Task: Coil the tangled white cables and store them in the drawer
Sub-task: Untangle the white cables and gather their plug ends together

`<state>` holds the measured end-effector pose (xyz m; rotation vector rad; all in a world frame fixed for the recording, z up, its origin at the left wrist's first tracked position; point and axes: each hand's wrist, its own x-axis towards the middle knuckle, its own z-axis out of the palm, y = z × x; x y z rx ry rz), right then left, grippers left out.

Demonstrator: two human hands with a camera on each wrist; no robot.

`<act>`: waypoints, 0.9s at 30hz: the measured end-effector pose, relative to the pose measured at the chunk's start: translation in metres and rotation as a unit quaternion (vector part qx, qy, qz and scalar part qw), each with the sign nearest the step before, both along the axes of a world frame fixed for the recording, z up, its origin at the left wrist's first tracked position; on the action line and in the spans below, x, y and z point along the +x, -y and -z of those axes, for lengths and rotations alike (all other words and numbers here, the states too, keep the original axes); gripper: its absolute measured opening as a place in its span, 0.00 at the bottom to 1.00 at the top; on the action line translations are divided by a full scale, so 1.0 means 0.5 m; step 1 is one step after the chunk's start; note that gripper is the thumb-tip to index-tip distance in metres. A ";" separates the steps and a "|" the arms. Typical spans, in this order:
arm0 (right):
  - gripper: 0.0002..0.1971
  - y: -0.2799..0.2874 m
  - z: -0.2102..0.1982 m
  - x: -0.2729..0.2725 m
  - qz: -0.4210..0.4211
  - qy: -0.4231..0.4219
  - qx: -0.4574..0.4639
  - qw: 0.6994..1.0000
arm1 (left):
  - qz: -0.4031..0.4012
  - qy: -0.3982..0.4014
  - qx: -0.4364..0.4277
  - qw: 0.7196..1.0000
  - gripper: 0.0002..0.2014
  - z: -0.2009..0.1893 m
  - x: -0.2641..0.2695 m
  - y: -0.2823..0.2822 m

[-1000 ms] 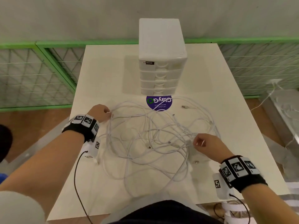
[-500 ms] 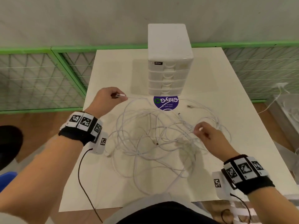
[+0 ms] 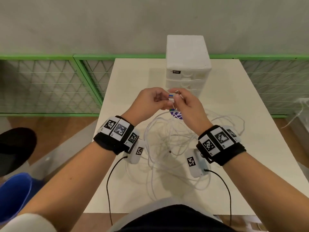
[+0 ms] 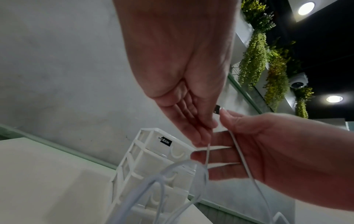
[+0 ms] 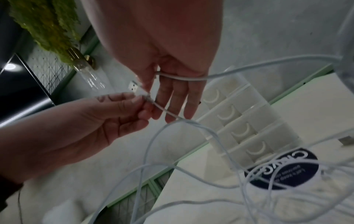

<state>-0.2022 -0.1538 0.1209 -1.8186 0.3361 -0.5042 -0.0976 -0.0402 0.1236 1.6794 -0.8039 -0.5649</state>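
Observation:
Several tangled white cables [image 3: 167, 148] lie in a loose heap on the cream table [image 3: 127, 77]. Both hands are raised together above the heap, in front of the white drawer unit [image 3: 187, 64], whose drawers are closed. My left hand [image 3: 167, 99] pinches a white USB plug [image 3: 170, 97] with a blue insert; the plug [image 5: 133, 87] shows again in the right wrist view. My right hand [image 3: 178, 96] pinches a small metal connector [image 3: 177, 92], and a cable [image 5: 182, 78] crosses its fingers. From both hands cable hangs down into the heap.
A round dark sticker [image 3: 177, 114] lies on the table just before the drawer unit. Green mesh fencing [image 3: 50, 84] runs behind and to the left. A blue bin [image 3: 15, 195] stands on the floor at lower left. More white cables [image 3: 299, 106] lie off the table's right side.
Both hands rose off the table and came together in front of the drawer unit, each lifting a cable end. Part of the heap was drawn toward the middle.

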 end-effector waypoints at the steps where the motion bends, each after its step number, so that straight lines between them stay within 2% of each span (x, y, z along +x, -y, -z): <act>1: 0.11 -0.006 0.007 0.005 -0.017 -0.012 -0.002 1.000 | 0.002 -0.010 -0.001 1.000 0.09 0.000 0.002 -0.008; 4: 0.12 -0.014 0.030 0.014 -0.041 -0.041 -0.045 0.997 | -0.005 -0.010 0.023 1.000 0.10 0.007 0.007 -0.039; 9: 0.14 -0.006 0.065 0.018 -0.042 -0.099 -0.075 0.991 | -0.056 0.058 0.114 0.990 0.03 0.048 0.015 -0.127; 12: 0.14 0.000 0.080 0.022 -0.033 -0.106 -0.053 0.992 | -0.052 0.050 0.186 0.980 0.15 0.081 -0.007 -0.186; 14: 0.15 0.003 0.087 0.026 -0.024 -0.098 -0.036 0.994 | -0.012 0.020 0.236 0.972 0.23 0.105 -0.033 -0.212; 16: 0.15 0.001 0.092 0.032 -0.013 -0.099 -0.022 0.995 | 0.067 0.032 0.319 0.945 0.26 0.134 -0.063 -0.220; 18: 0.16 -0.006 0.095 0.038 -0.007 -0.099 -0.011 0.995 | 0.133 0.112 0.402 0.899 0.24 0.166 -0.090 -0.214; 19: 0.16 -0.009 0.096 0.040 -0.006 -0.096 -0.010 0.995 | 0.144 0.151 0.422 0.882 0.22 0.181 -0.095 -0.207; 20: 0.16 -0.012 0.096 0.040 -0.005 -0.093 -0.012 0.996 | 0.140 0.174 0.424 0.878 0.20 0.192 -0.093 -0.201; 22: 0.16 -0.012 0.096 0.037 -0.003 -0.093 -0.012 0.996 | 0.115 0.162 0.400 0.894 0.18 0.199 -0.072 -0.196; 25: 0.16 -0.003 0.096 0.024 -0.004 -0.104 -0.019 0.994 | 0.072 0.048 0.339 0.937 0.17 0.176 -0.026 -0.208; 27: 0.16 0.003 0.100 0.016 -0.001 -0.113 -0.028 0.993 | 0.043 0.024 0.301 0.952 0.16 0.152 -0.004 -0.213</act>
